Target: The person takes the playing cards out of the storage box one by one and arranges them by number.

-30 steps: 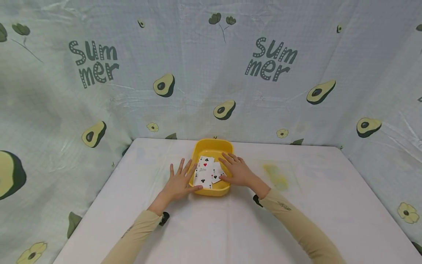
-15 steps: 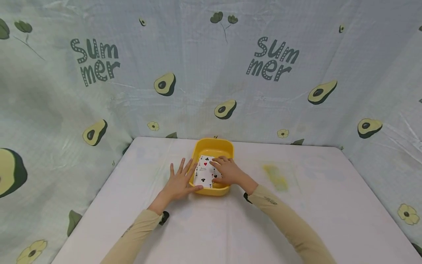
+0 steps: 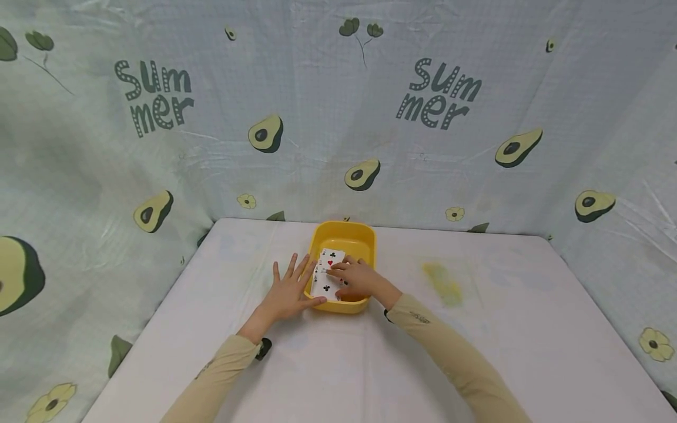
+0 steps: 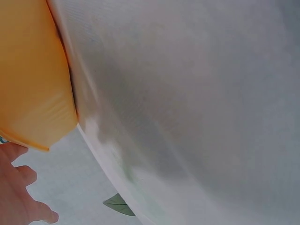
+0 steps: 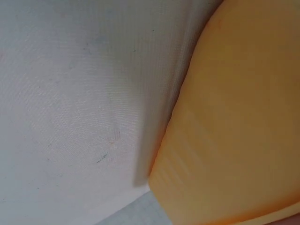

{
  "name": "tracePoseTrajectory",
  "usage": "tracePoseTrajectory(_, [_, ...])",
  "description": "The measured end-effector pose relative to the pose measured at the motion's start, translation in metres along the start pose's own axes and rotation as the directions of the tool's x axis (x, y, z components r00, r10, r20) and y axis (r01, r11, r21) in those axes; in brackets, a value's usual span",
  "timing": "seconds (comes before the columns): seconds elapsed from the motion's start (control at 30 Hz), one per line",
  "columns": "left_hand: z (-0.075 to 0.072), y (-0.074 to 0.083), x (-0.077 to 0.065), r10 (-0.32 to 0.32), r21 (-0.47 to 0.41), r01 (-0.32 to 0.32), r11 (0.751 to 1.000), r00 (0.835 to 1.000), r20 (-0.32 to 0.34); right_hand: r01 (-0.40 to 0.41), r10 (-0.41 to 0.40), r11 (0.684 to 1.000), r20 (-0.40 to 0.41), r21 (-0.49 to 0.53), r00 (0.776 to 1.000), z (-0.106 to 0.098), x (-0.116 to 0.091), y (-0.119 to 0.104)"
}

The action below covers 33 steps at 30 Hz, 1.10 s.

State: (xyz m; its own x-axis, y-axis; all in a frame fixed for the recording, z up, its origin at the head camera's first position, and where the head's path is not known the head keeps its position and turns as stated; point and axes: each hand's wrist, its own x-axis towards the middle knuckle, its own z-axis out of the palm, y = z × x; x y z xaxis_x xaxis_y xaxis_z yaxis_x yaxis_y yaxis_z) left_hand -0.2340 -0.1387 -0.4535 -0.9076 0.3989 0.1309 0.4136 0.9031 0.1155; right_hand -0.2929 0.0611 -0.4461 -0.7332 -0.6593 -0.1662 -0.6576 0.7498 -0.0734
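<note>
A yellow plastic tray (image 3: 358, 235) stands on the white-covered table, with several playing cards (image 3: 326, 287) lying face up in its near left part. My left hand (image 3: 285, 295) rests at the tray's left rim, fingers spread and thumb along the near left corner. In the left wrist view, my left hand's fingers (image 4: 18, 180) show beside the tray's outer wall (image 4: 33, 70). My right hand (image 3: 362, 279) reaches over the right rim, its thumb and fingers apart above the cards and covering those on the right. Whether its fingertips touch them, I cannot tell.
The white tablecloth (image 3: 328, 364) spreads around the tray, with a yellow-green patch (image 3: 443, 285) to the right. Behind the table hangs a pale curtain (image 3: 317, 88) printed with avocados and lettering. In the right wrist view, the tray's wall (image 5: 234, 117) fills the right side.
My right hand has moved left from the tray's right rim to over the cards, hiding the right-hand ones. My left hand has stayed in place.
</note>
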Motion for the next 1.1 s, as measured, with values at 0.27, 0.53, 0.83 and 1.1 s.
tracePoseTrajectory(0.27, [0.0007, 0.0004, -0.0001, -0.009, -0.030, 0.009, 1.000, 1.000, 0.009, 0.015, -0.015, 0.999, 0.004, -0.042, 1.000, 0.0047, 0.0034, -0.0013])
tracePoseTrajectory(0.53, [0.0015, 0.0009, 0.0009, -0.015, -0.031, 0.015, 0.999, 1.000, 0.005, 0.051, -0.055, 0.988, -0.022, -0.148, 0.998, 0.0053, 0.0024, -0.0004])
tracePoseTrajectory(0.83, [0.0023, 0.0005, 0.0025, -0.022, -0.032, 0.022, 0.999, 1.000, 0.009, 0.025, -0.026, 0.992, -0.004, -0.124, 1.000, 0.0012, 0.0017, 0.0002])
tracePoseTrajectory(1.1, [0.0025, 0.0007, 0.0025, -0.024, -0.045, 0.024, 0.999, 1.000, -0.002, 0.006, -0.007, 0.995, -0.007, -0.096, 1.000, -0.0016, -0.0002, 0.0013])
